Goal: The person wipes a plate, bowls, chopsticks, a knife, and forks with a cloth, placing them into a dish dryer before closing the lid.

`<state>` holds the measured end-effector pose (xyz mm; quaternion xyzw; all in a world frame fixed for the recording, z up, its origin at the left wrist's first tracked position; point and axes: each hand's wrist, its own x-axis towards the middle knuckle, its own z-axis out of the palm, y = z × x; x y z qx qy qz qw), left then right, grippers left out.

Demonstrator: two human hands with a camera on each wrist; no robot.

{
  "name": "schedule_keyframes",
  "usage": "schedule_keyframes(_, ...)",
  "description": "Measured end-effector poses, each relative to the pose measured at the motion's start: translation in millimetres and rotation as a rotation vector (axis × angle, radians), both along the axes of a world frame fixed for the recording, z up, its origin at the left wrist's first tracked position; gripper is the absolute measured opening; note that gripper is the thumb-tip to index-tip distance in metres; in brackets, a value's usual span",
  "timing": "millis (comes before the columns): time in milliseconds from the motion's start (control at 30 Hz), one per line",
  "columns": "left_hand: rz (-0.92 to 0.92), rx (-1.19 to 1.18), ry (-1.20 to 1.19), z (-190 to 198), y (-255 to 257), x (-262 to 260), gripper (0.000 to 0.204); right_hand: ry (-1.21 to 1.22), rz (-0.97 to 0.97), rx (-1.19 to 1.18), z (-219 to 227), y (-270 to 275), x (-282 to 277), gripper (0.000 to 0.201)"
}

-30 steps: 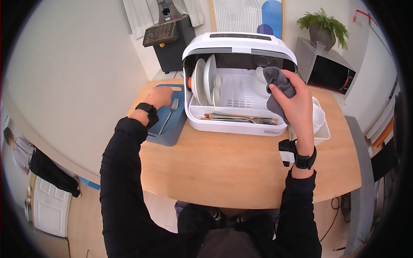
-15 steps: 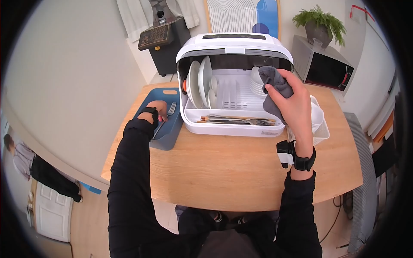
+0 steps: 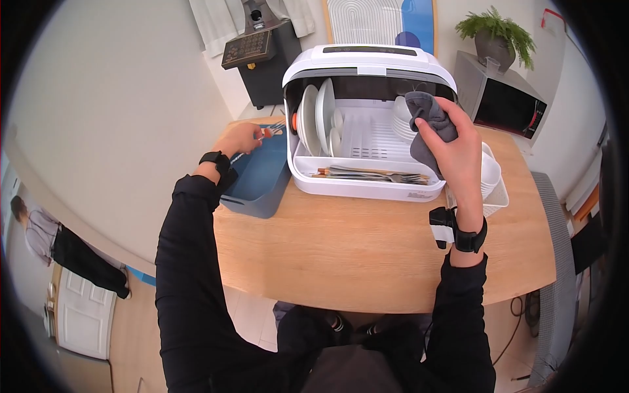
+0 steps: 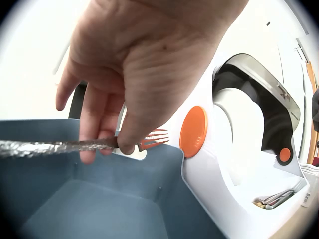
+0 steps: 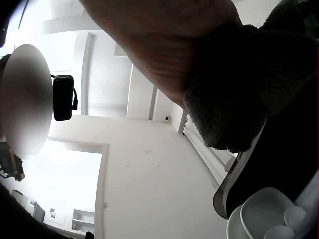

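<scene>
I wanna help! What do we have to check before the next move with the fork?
1. Fork gripped: ok, the left hand pinches its handle.
2. Cloth in hand: ok, the right hand holds it.
3. Cloth touching the fork: not ok, they are well apart.
4. Fork clean and dry: cannot tell, the pictures don't show that.
5. White dish box open at the front: ok, the plates inside are showing.
6. Fork not touching the blue bin: cannot tell, its prongs look close to the rim.
</scene>
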<state>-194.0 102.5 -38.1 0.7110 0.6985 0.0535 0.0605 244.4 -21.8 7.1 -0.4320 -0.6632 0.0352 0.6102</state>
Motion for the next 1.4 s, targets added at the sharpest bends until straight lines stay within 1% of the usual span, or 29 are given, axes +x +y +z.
schedule_keyframes(33,0.056,0.003,-0.057,7.6,-8.0,3.8,0.015,-0.006,-0.003,0.002,0.2,-1.0,-0.4,0.035)
schedule_keyframes(233,-0.044,0.417,0.043,24.9,-52.7,6.8,0.018,-0.018,0.016,-0.014,2.2,-3.3,1.8,0.036)
schedule_keyframes(333,0.108,0.58,-0.039,24.9,-89.3,16.0,0.016,-0.006,0.021,-0.033,2.0,-3.9,1.9,0.036)
schedule_keyframes(433,0.07,0.803,-0.134,23.1,-125.3,31.1,0.012,0.003,0.028,-0.046,1.8,-4.4,1.3,0.036)
schedule_keyframes(533,-0.06,0.999,0.084,30.6,-151.9,53.5,0.008,-0.003,0.025,-0.046,4.0,-7.3,0.6,0.035)
schedule_keyframes(633,-0.217,1.065,0.22,36.8,-166.4,88.9,0.01,-0.01,0.046,-0.019,2.4,-6.8,0.5,0.034)
schedule_keyframes(667,-0.26,1.062,0.232,37.2,-168.0,101.4,0.01,-0.013,0.061,-0.005,1.7,-6.9,-0.2,0.034)
schedule_keyframes(733,-0.348,1.061,0.256,36.7,-168.1,127.4,0.01,-0.093,0.08,0.055,0.8,-8.5,-2.3,0.034)
schedule_keyframes(767,-0.373,1.052,0.208,35.9,-167.8,140.8,0.009,-0.134,0.087,0.09,1.9,-9.3,-3.5,0.035)
schedule_keyframes(833,-0.429,1.041,0.113,35.9,-166.3,166.3,0.008,-0.172,0.205,0.166,4.2,-15.5,-8.8,0.035)
schedule_keyframes(867,-0.432,1.026,0.077,38.6,-165.4,176.7,0.007,-0.241,0.251,0.189,6.7,-19.7,-10.7,0.038)
schedule_keyframes(933,-0.445,0.994,0.008,46.7,-165.7,194.5,0.006,-0.297,0.322,0.209,5.8,-24.7,-15.7,0.043)
schedule_keyframes(1000,-0.442,0.93,0.042,55.9,-175.0,209.4,0.009,-0.357,0.361,0.261,-0.7,-24.9,-23.1,0.048)
schedule_keyframes(1067,-0.458,0.908,0.091,54.5,-178.8,218.5,0.011,-0.441,0.372,0.343,-7.9,-21.0,-27.6,0.053)
schedule_keyframes(1167,-0.478,0.954,0.142,49.4,-176.2,222.9,0.012,-0.461,0.464,0.174,-4.4,-27.1,-23.8,0.057)
schedule_keyframes(1200,-0.502,1.02,0.151,51.5,-174.8,222.6,0.011,-0.482,0.453,0.214,-2.3,-26.7,-20.0,0.061)
schedule_keyframes(1300,-0.562,1.136,0.071,55.5,-179.8,226.4,0.009,-0.399,0.497,0.106,3.2,-29.5,-20.6,0.066)
schedule_keyframes(1333,-0.561,1.164,0.097,54.3,-181.1,227.7,0.01,-0.396,0.469,0.107,2.1,-29.9,-23.0,0.067)
schedule_keyframes(1400,-0.596,1.178,0.075,53.8,-179.1,225.3,0.01,-0.395,0.413,0.11,-0.8,-31.5,-28.5,0.068)
